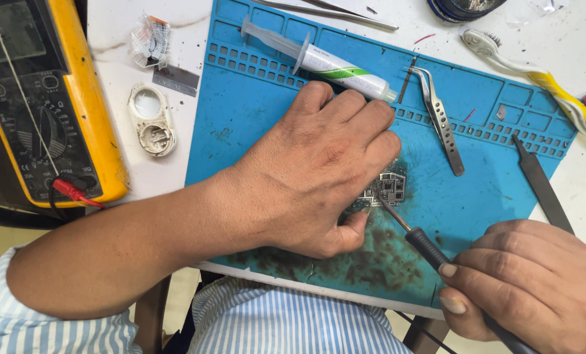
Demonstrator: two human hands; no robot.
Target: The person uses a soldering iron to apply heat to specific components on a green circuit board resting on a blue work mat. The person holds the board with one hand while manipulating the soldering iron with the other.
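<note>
At the far left I saw a yellow multimeter (44,111) with a red probe plug (73,191) in its lower corner, resting on the table (119,59). Just right of it lay a crumpled wrapper (150,40), a small grey strip (175,80) and a white round casing (151,119). The blue mat (253,124) began beside those. Near its top edge lay a syringe (319,60) of paste, and my left hand (319,167) sat just below it, palm down, fingers curled, pressing a small circuit board (388,189) onto the mat, thumb at the board's lower left edge. The mat around the board was stained dark. Right of the board, tweezers (441,118) lay on the mat. My right hand (535,278) was clenched round a dark-handled probe (430,249), its thin tip touching the board's lower edge. Further right lay a flat black spudger (542,187), and beyond it a white and yellow toothbrush (535,73) on the table.
</note>
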